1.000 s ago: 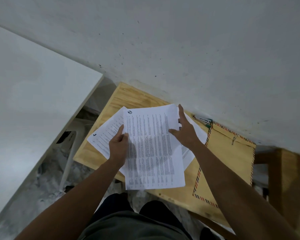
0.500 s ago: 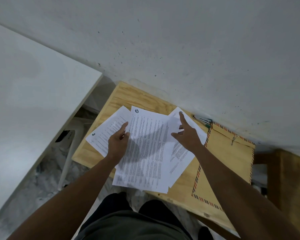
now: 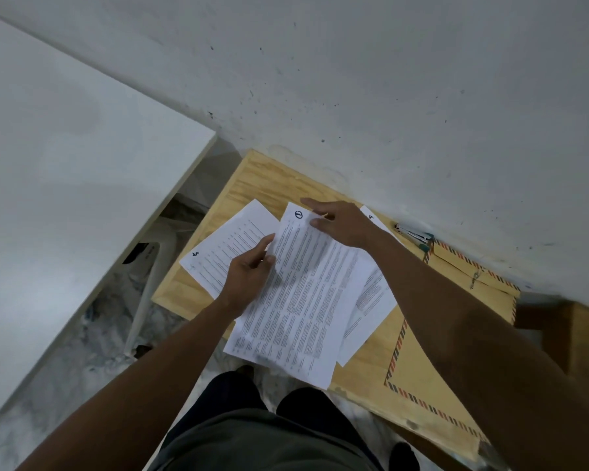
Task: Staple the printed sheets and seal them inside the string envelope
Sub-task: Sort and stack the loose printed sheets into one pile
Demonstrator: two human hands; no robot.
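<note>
Several printed sheets lie fanned on a small wooden table (image 3: 252,178). The top sheet (image 3: 303,300), marked with a circled 1, hangs over the table's near edge. My left hand (image 3: 249,277) pinches that sheet's left edge. My right hand (image 3: 340,224) rests flat on its upper right corner, index finger stretched out. Another sheet (image 3: 225,246) pokes out on the left, and one more (image 3: 371,300) on the right. The brown string envelope (image 3: 439,321), with its striped border, lies to the right under my right forearm. A stapler (image 3: 413,232) sits by the wall.
A grey wall (image 3: 388,96) runs right behind the table. A white tabletop (image 3: 65,181) stands to the left, with a gap and a cluttered floor between. More wooden furniture (image 3: 585,334) is at the far right. My knees are below the table's near edge.
My right hand has slid up and left to the top sheet's upper corner. The top sheet has turned and settled onto the pile, more tilted than before.
</note>
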